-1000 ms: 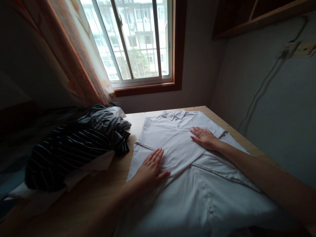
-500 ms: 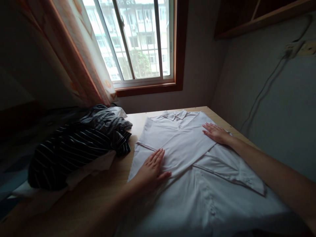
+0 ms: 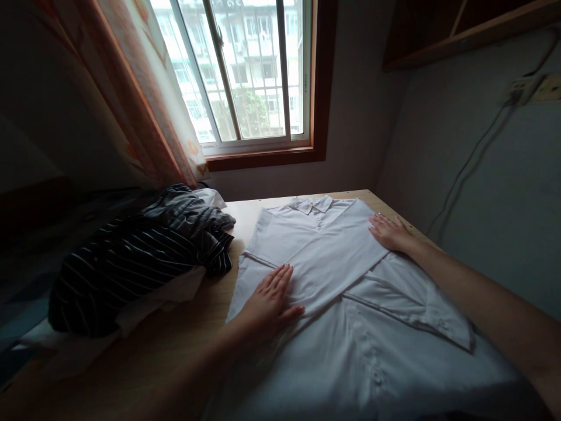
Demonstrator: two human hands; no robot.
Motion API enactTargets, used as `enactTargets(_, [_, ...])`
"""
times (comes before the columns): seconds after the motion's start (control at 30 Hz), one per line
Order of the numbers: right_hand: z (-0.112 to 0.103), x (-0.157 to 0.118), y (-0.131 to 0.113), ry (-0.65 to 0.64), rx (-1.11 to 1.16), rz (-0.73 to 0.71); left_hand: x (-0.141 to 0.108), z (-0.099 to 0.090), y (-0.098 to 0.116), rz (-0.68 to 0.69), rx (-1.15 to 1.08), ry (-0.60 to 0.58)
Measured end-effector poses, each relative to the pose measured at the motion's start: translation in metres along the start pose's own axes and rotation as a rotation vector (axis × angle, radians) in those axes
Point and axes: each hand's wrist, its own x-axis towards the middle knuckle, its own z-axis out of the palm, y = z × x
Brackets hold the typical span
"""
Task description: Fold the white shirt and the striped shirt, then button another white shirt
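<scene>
A white button-up shirt (image 3: 324, 251) lies face up on a wooden table (image 3: 214, 298), its collar (image 3: 312, 204) toward the window and its sleeves crossed over the front. My left hand (image 3: 272, 301) rests flat on the lower left of the folded sleeve, fingers stretched out and thumb apart. On the right edge of the shirt, near the shoulder fold, my right hand (image 3: 390, 233) lies flat with its fingers extended. A buttoned cuff (image 3: 445, 324) points toward the lower right, beneath my right forearm. The shirt's lower end runs into shadow at the bottom.
A heap of dark striped clothes (image 3: 144, 257) sits on the table's left side, with white cloth under it. Behind are a window (image 3: 245, 76) and an orange patterned curtain (image 3: 149, 93). A cable (image 3: 464, 166) hangs from a socket on the right wall, below a shelf (image 3: 464, 41).
My right hand has slid slightly to the right and away from me, toward the shirt's outer edge. My left hand and the shirt look the same.
</scene>
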Motion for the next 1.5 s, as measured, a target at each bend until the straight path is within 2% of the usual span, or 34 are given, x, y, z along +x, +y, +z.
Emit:
enactTargets(0.1, [-0.001,0.011,-0.005,0.034,-0.047,-0.029,0.0,0.001,-0.001,0.011,-0.009,0.02])
enactTargets(0.17, [0.0,0.02,-0.008,0.013,-0.025,-0.029,0.0,0.001,-0.002,0.015,-0.013,0.026])
enactTargets(0.4, [0.01,0.051,-0.018,-0.017,0.069,0.147,0.0,0.001,-0.001,-0.006,-0.016,-0.015])
enactTargets(0.67, [0.014,0.079,-0.02,-0.021,0.111,0.235,-0.003,0.006,-0.005,0.037,0.005,0.029])
enactTargets(0.97, [0.014,0.098,-0.021,0.025,0.124,0.29,-0.008,0.015,-0.01,0.093,0.074,0.121])
enactTargets(1.3, [0.01,0.115,-0.018,-0.004,0.124,0.353,-0.012,0.004,0.003,0.127,0.182,0.142])
enactTargets(1.5, [0.009,0.117,-0.019,-0.002,0.162,0.397,-0.011,0.002,0.003,0.129,0.214,0.149])
